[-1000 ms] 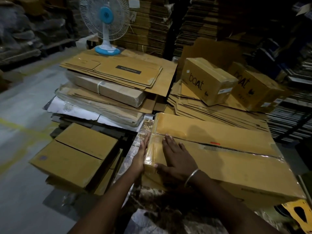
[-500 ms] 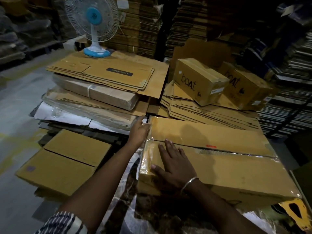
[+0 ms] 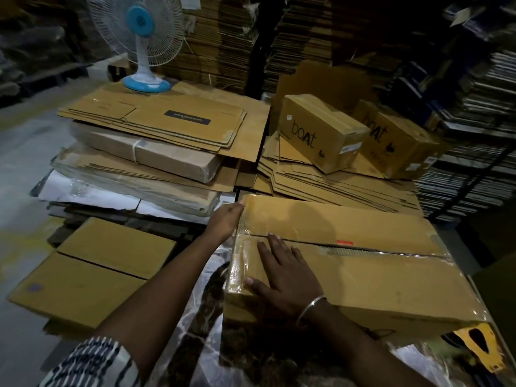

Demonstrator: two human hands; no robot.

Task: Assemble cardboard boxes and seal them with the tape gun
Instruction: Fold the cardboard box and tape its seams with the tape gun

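A long cardboard box (image 3: 363, 277) lies in front of me, its two top flaps closed along a centre seam with clear tape over the left end. My right hand (image 3: 282, 272) lies flat on the near flap by the left end, fingers straight. My left hand (image 3: 224, 220) presses against the box's far left corner, over the tape edge. The yellow tape gun (image 3: 481, 346) lies at the box's near right corner, partly hidden.
An assembled box (image 3: 92, 272) stands on the floor to the left. Flat cardboard stacks (image 3: 156, 129) and a blue fan (image 3: 142, 46) lie behind. Two "boAt" boxes (image 3: 321, 132) rest on flattened cartons at the back right. Tall cardboard piles line the back wall.
My left hand slid along the box's left edge from the near part to the far corner. The right hand stayed flat on the near flap.
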